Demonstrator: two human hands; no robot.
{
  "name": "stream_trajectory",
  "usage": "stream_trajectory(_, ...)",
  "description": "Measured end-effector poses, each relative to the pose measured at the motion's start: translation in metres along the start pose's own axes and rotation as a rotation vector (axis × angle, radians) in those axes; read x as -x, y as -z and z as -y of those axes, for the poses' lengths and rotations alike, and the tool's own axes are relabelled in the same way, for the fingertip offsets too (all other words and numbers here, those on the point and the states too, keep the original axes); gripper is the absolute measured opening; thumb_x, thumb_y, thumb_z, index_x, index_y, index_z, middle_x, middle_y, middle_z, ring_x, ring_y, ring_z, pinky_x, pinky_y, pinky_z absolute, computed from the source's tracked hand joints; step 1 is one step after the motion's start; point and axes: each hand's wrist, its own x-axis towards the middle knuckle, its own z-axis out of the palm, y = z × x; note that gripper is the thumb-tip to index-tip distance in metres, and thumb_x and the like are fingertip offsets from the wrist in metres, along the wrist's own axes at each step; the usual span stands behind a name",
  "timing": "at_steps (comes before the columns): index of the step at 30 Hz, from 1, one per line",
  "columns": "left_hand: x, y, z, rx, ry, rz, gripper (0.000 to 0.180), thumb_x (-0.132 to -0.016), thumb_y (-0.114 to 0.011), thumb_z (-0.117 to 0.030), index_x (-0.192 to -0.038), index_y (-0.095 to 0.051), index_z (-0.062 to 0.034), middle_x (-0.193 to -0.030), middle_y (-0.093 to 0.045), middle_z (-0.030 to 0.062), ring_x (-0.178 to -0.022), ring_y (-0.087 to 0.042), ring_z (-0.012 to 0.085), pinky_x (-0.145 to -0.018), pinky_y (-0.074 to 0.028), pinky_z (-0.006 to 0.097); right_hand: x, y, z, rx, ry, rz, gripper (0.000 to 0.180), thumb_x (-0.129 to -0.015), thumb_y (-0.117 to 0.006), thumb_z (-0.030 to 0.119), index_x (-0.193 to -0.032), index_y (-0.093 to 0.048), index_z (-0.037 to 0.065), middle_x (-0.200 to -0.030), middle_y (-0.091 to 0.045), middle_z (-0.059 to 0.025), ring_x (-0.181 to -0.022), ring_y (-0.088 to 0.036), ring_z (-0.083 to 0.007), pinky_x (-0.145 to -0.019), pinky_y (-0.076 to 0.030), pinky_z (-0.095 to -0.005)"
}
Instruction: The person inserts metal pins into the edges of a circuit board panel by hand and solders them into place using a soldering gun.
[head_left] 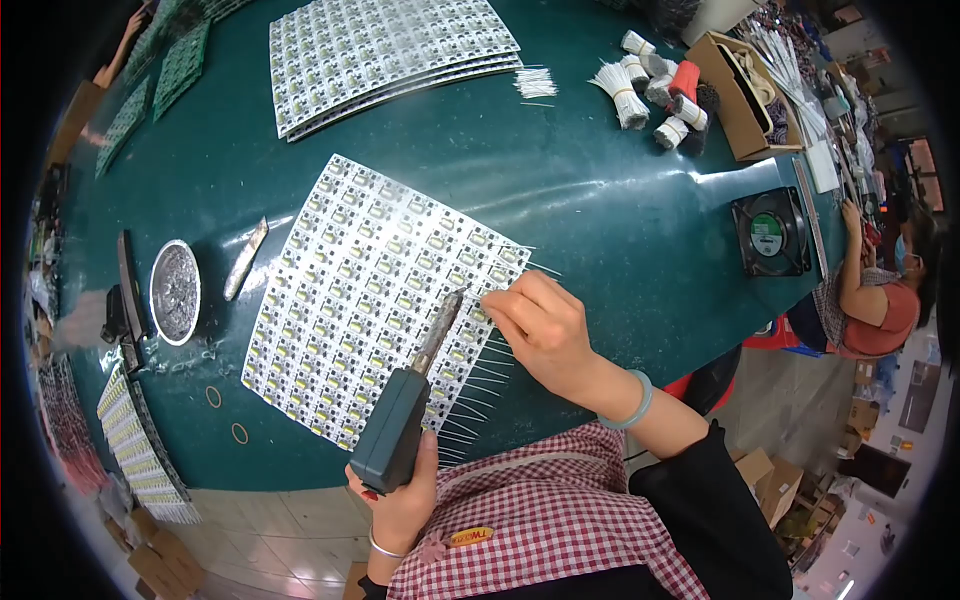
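A white circuit board panel (pixel 330 290) with rows of small yellowish components lies at an angle on the green table in front of me. Along its right edge, several thin white wires (pixel 478 388) stick out. My left hand (pixel 403 500) is closed around the handle of a dark green soldering gun (pixel 393 430), its tip over the board near the right edge. Close to that tip, my right hand (pixel 545 330) pinches a thin white wire against the board edge; the fingers hide most of it.
A bowl of solder scraps (pixel 175 292) and a taped knife-like tool (pixel 246 260) lie left. Stacked panels (pixel 390 50), loose wires (pixel 535 83) and wire bundles (pixel 622 97) lie at the back. A black fan (pixel 770 232) and cardboard box (pixel 727 95) stand right, near another person (pixel 875 310).
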Motion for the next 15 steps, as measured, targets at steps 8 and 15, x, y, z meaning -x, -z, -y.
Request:
stream_trajectory(8, -0.008, -0.003, -0.019, 0.045, -0.011, -0.018, 0.013, -0.082, -0.08, -0.014, -0.088, -0.073, -0.0047, -0.077, -0.068, 0.0038, -0.062, -0.06, 0.0136, -0.06, -0.044, 0.029, 0.001, -0.003, 0.0, 0.017, 0.002, -0.018, 0.012, -0.075, -0.073, -0.003, -0.082, -0.064, 0.002, -0.071, -0.05, -0.0063, -0.063, -0.055, -0.0223, -0.053, -0.045, -0.0338)
stream_trajectory(15, -0.011, -0.002, -0.022, 0.059, 0.035, 0.02, 0.012, -0.082, -0.079, -0.012, -0.086, -0.071, -0.003, -0.076, -0.068, 0.0034, -0.06, -0.059, 0.0137, -0.058, -0.044, 0.028, 0.002, -0.004, 0.001, 0.033, 0.002, -0.019, 0.012, -0.075, -0.072, -0.003, -0.083, -0.064, 0.003, -0.072, -0.05, -0.0059, -0.063, -0.055, -0.0222, -0.053, -0.045, -0.0339)
